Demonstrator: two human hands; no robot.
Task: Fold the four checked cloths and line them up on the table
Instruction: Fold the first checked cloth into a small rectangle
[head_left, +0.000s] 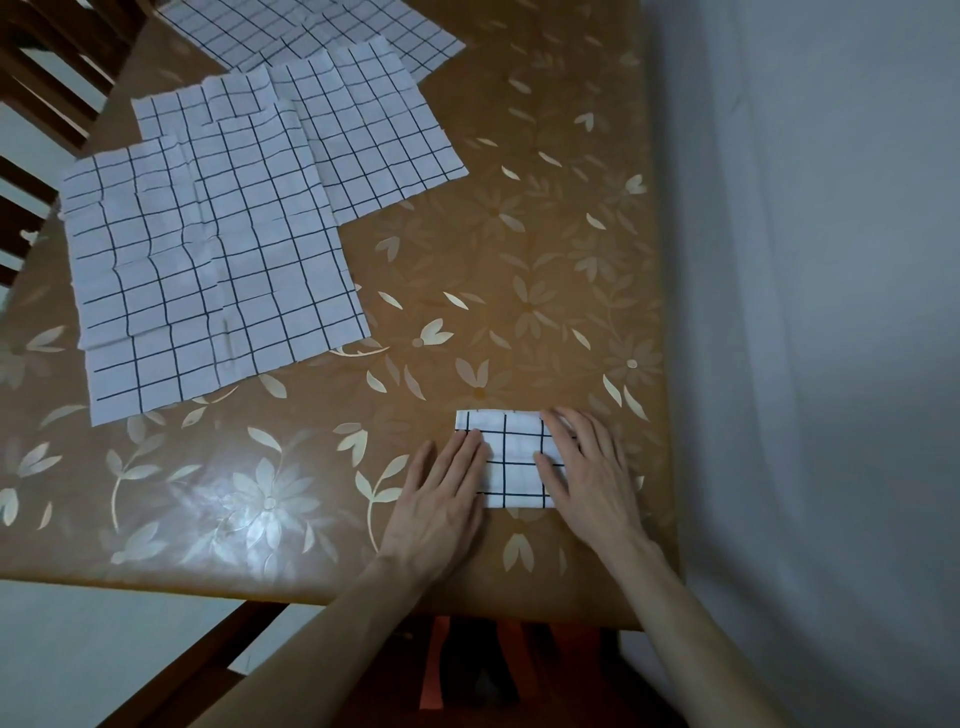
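Status at inspection: one folded cloth (511, 457) lay at roughly 5 o'clock on the table (291, 499), near the front edge and close to the right side. My left hand (441, 499) rested flat on its left margin, fingers extended and nearly together, gripping nothing. My right hand (587, 467) lay flat over its right margin, fingers slightly spread, likewise pressing rather than holding. I judged this to be the final smoothing of the first fold.

Outstanding: the unfolded cloths (218, 270) remained at 10 to 11 o'clock, overlapping one another in a loose stack running toward 12 o'clock. I could make out at least three flat sheets; the exact count under the overlaps was not determinable. None of these had been folded, and no line had been started beyond the single piece. I assessed the task as about a quarter complete.

Orientation: the folded cloth was a compact rectangle, its visible part nearly square, edges roughly square to the front edge; with both ends covered by my hands, the long axis could not be confirmed.
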